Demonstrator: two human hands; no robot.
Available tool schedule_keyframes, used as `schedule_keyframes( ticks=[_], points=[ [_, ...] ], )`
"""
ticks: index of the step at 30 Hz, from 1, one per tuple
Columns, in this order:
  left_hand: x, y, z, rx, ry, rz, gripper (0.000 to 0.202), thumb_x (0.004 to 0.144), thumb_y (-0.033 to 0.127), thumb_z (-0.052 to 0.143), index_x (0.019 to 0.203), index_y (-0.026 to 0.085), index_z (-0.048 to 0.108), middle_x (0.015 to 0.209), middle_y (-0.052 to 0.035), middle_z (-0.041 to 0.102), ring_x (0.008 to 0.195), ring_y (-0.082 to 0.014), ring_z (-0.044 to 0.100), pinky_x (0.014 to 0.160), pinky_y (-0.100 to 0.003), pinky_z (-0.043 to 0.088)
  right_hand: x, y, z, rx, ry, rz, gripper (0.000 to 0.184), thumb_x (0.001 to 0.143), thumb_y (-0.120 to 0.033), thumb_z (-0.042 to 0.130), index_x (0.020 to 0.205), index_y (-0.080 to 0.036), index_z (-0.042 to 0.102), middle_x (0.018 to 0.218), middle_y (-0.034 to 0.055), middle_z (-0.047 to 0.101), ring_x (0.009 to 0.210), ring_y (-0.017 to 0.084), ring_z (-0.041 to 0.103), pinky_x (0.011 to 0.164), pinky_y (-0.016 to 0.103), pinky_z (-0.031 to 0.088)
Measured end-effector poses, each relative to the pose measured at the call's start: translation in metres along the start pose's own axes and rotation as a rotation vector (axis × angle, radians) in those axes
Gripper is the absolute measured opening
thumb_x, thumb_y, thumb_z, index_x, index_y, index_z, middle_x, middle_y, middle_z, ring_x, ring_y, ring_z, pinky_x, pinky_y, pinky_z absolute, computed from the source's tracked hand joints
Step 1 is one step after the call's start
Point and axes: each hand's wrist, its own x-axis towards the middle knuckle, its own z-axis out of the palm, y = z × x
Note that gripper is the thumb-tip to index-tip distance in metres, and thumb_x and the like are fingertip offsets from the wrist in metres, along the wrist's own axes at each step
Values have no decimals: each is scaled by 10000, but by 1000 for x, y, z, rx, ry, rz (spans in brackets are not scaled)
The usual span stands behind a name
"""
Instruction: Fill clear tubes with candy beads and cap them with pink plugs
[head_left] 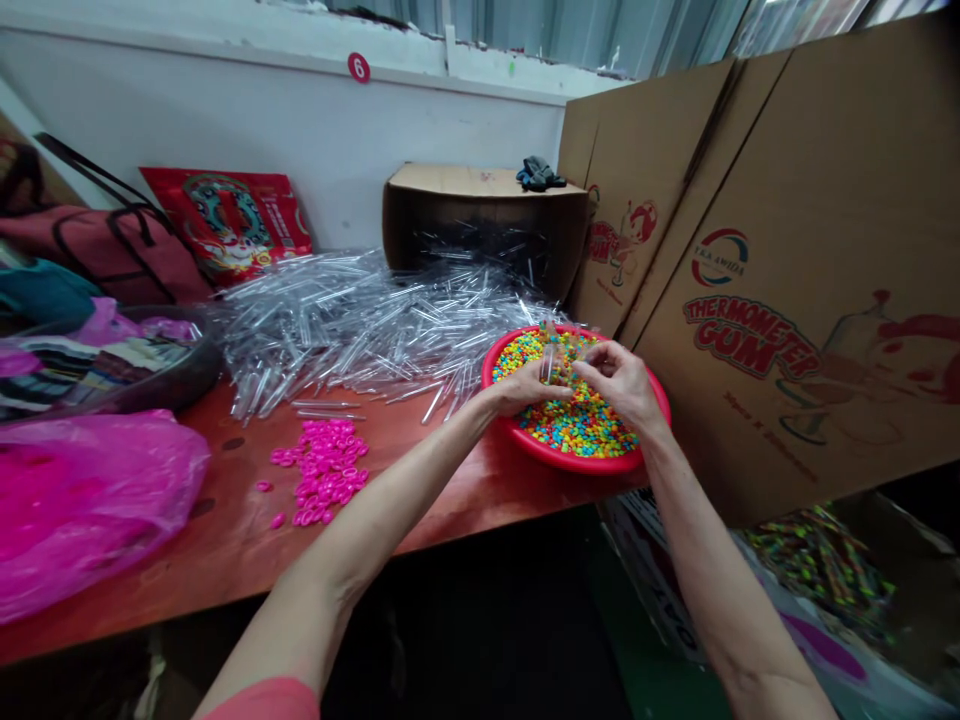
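Observation:
My left hand (526, 386) is above the rim of a red plastic bowl (571, 460) and holds a clear plastic tube (550, 364) upright between its fingers. The bowl is heaped with small multicoloured candy pieces (577, 420). My right hand (615, 382) curves over the bowl, its fingertips close to the tube. Whether they pinch anything is hidden. To the left of the bowl, a large heap of loose clear tubes (352, 330) covers the orange-red table (225, 560). Small bright pink plastic pieces (322, 470) lie in a pile nearer me.
A printed cardboard carton panel (780, 300) stands right of the bowl. Behind the tubes is a tipped cardboard box (480, 235) holding more tubes. A pink plastic bag (82, 500) lies at the left table end, near a dark basin (97, 365) of cloth.

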Motion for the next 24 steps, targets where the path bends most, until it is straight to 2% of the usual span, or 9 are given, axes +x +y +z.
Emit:
schedule_keyframes(
  ticks=[3, 6, 8, 11, 15, 17, 21, 24],
  points=[
    [-2, -3, -4, -11, 106, -64, 294, 768, 278, 822, 950, 134, 640, 902, -53, 688, 830, -149, 629, 894, -341, 489, 19, -4, -17, 31, 133, -49, 334, 797, -491, 760, 889, -212, 600, 792, 5, 654, 648, 145, 616, 595, 291, 528],
    [-2, -5, -3, -46, 128, -60, 237, 840, 284, 765, 932, 130, 610, 893, -71, 712, 824, -147, 661, 891, -339, 505, 46, -9, -25, 5, 217, -97, 320, 799, -473, 754, 884, -225, 571, 762, 1, 642, 612, 153, 621, 548, 294, 520],
    [-2, -3, -2, -92, 164, -29, 224, 861, 280, 746, 937, 132, 596, 897, -78, 727, 835, -149, 685, 894, -335, 514, 62, -8, -21, -60, 204, -112, 296, 793, -448, 747, 866, -227, 565, 744, 1, 639, 602, 159, 616, 531, 294, 498],
    [-6, 4, -1, -152, 248, -11, 244, 867, 290, 746, 976, 144, 584, 927, -84, 742, 873, -161, 708, 861, -322, 528, 75, 4, -5, -240, 105, -103, 236, 783, -380, 737, 801, -220, 564, 686, -5, 618, 598, 156, 577, 557, 297, 463],
    [-9, 21, -3, -147, 290, 7, 186, 888, 266, 719, 961, 151, 592, 941, -83, 745, 906, -159, 714, 811, -287, 529, 69, 24, 9, -465, -55, -88, 176, 780, -262, 726, 748, -209, 562, 697, 11, 621, 629, 165, 557, 616, 312, 427],
    [-7, 31, -7, -138, 299, 31, 151, 901, 242, 698, 958, 156, 588, 908, -66, 742, 885, -152, 718, 797, -281, 530, 61, 27, 6, -524, -57, -117, 172, 807, -270, 725, 766, -207, 570, 735, 26, 630, 655, 177, 563, 638, 320, 429],
    [0, 56, -17, -94, 304, 108, 136, 908, 228, 687, 953, 159, 578, 832, -39, 723, 783, -137, 711, 751, -278, 533, 41, 16, 5, -641, 48, -253, 161, 938, -303, 613, 814, -202, 593, 846, 75, 648, 724, 208, 577, 694, 352, 458],
    [6, 76, -22, -65, 315, 156, 135, 903, 203, 692, 933, 159, 568, 802, -30, 707, 740, -124, 694, 735, -269, 533, 27, 2, 30, -664, -105, -398, 196, 1004, -269, 503, 876, -195, 632, 995, 119, 677, 878, 248, 621, 794, 388, 502]
  ],
)
